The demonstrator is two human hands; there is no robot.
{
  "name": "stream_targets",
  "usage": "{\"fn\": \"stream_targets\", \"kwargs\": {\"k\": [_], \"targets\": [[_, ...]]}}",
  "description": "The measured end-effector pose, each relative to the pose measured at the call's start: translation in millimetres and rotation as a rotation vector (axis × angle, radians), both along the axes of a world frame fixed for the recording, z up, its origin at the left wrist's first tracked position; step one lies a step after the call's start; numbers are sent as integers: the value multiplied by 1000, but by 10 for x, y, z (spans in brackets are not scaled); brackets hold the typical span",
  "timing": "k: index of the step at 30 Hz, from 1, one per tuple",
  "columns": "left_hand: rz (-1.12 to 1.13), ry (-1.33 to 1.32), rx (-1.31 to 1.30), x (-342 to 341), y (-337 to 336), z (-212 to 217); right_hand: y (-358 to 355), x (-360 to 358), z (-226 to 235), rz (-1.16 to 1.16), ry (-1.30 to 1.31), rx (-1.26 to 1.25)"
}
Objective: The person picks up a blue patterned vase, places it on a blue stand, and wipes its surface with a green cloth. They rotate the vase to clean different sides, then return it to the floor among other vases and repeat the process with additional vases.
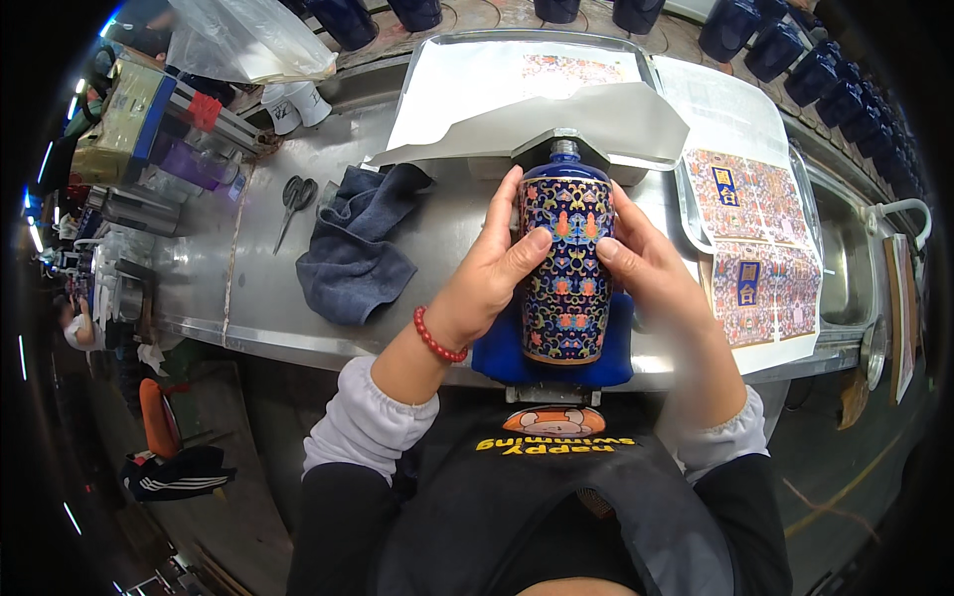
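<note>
a dark blue bottle (566, 268) covered in a bright patterned decal lies on its side on a blue cushion (608, 360) at the near edge of the metal tabletop (268, 288), its silver-rimmed neck pointing toward the far edge. the left hand (489, 273) grasps the bottle's left flank, fingers stretched along its shoulder and the thumb pressed flat across the front of the pattern. the right hand (646, 263) grasps the right flank in the same way, its thumb lying on the decal opposite the left thumb, the two thumb tips just apart. a red bead bracelet (435, 340) circles the left wrist.

just left of the left hand a crumpled grey-blue cloth (360, 250) lies on the tabletop, and a pair of scissors (294, 199) rests beyond it, closer to the left edge. behind the bottle's neck a sheet of white paper (586, 124) curls over the near rim of a shallow metal tray (437, 45) that holds more printed sheets. to the right, sheets of colourful decals (755, 248) lie over another tray toward the right edge. plain dark blue bottles (805, 65) stand in rows along the far edge and the far right corner. a clear plastic bag (248, 40) sits at the far left corner, with two white cups (296, 104) turned upside down near it.
</note>
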State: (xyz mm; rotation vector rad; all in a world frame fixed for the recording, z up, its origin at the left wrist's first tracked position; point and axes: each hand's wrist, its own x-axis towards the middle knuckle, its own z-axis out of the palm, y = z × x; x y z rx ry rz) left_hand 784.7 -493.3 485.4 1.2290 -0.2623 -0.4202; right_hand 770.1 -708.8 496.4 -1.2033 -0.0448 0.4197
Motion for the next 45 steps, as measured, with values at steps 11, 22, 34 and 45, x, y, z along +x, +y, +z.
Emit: {"fn": "stream_targets", "kwargs": {"k": [11, 22, 34, 45], "targets": [[-139, 195, -13, 164, -17, 184, -9, 196, 94, 71, 122, -54], [-130, 242, -62, 183, 12, 175, -127, 261, 39, 135, 108, -67], [-76, 240, 41, 160, -82, 273, -44, 282, 87, 87, 107, -131], [-44, 270, -26, 160, -113, 220, -59, 377, 61, 163, 118, -144]]}}
